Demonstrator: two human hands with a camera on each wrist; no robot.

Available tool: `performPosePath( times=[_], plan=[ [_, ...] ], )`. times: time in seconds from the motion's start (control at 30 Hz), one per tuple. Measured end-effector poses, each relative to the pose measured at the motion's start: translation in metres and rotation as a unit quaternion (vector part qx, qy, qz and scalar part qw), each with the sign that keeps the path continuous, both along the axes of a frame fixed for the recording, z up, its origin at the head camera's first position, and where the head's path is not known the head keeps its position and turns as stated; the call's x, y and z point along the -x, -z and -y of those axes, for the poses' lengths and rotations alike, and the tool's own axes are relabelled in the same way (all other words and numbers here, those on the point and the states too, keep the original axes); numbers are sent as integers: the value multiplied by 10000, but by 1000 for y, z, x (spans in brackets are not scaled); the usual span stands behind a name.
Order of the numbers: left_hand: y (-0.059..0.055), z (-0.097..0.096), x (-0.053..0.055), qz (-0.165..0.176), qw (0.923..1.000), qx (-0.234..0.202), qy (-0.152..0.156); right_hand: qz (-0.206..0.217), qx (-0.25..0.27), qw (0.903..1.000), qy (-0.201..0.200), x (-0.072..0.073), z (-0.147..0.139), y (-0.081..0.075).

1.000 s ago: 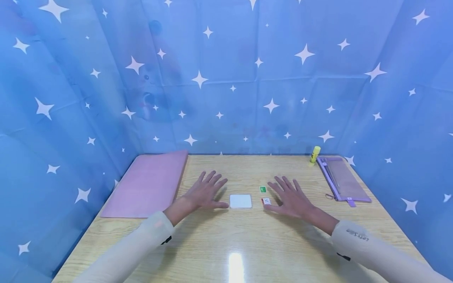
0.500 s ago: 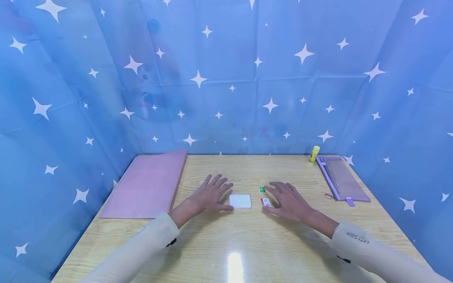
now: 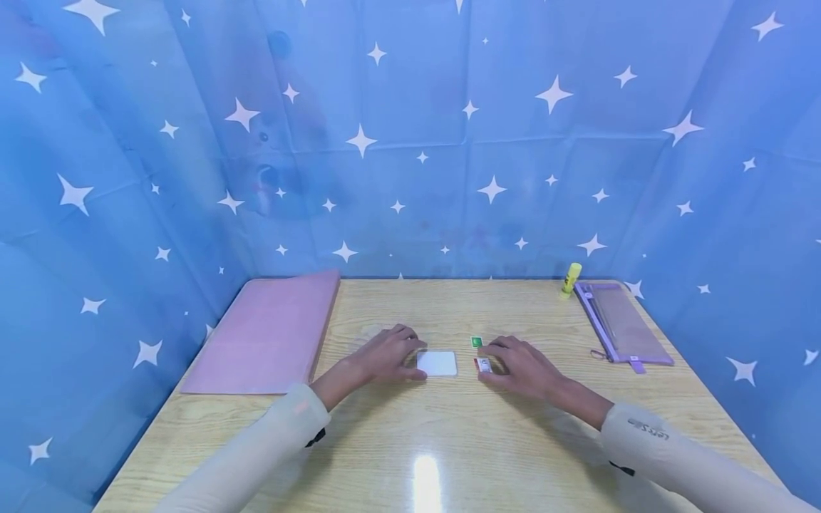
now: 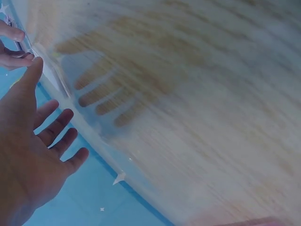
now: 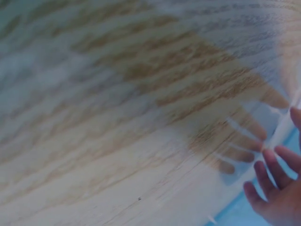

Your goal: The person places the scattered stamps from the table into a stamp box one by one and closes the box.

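Note:
In the head view a small white rectangle [image 3: 438,363] with rounded corners lies flat on the wooden table [image 3: 385,442]. The left hand [image 3: 390,355] is at its left side, thumb and forefinger apart at the near and far corners. To the right lies a tiny red-and-white piece [image 3: 484,365], with a tiny green square [image 3: 477,342] just behind it. Thumb and forefinger of the right hand [image 3: 524,367] frame the red-and-white piece without closing on it. Relaxed, spread fingers show on the left hand [image 4: 37,150] and the right hand [image 5: 282,188] in their wrist views.
A pink folder [image 3: 263,335] covers the table's back left. At the back right, a yellow glue stick [image 3: 571,279] stands beside a purple-edged zip pouch [image 3: 631,324]. A blue star-patterned curtain [image 3: 410,142] encloses the back and sides.
The left hand has moved right and slightly nearer, its thumb and fingers now bent at the white rectangle. The right hand's fingers have drawn in around the red-and-white piece.

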State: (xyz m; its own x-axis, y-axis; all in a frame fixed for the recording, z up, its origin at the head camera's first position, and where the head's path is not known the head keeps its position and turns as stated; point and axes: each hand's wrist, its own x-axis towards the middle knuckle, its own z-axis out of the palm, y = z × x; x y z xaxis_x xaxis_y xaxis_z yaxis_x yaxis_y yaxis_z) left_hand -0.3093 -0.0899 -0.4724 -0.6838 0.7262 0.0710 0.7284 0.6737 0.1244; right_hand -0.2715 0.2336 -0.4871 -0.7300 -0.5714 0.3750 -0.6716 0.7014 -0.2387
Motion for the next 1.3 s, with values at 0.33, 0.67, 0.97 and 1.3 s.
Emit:
performPosePath(
  times=[0.33,0.67,0.97,1.3],
  plan=[
    [7,1,3,395,9983,-418,-78,675,44,9976,-158,5,-1,3],
    [4,0,3,597,9962,-580,-252,732,106,9968,-309,6,-1,-2],
    [5,-4,0,1036,9908,-685,-529,892,91,9960,-52,6,-2,-1],
    [2,-6,1,1104,9892,-758,-589,1316,181,9911,-99,7,-1,-6]
  ],
)
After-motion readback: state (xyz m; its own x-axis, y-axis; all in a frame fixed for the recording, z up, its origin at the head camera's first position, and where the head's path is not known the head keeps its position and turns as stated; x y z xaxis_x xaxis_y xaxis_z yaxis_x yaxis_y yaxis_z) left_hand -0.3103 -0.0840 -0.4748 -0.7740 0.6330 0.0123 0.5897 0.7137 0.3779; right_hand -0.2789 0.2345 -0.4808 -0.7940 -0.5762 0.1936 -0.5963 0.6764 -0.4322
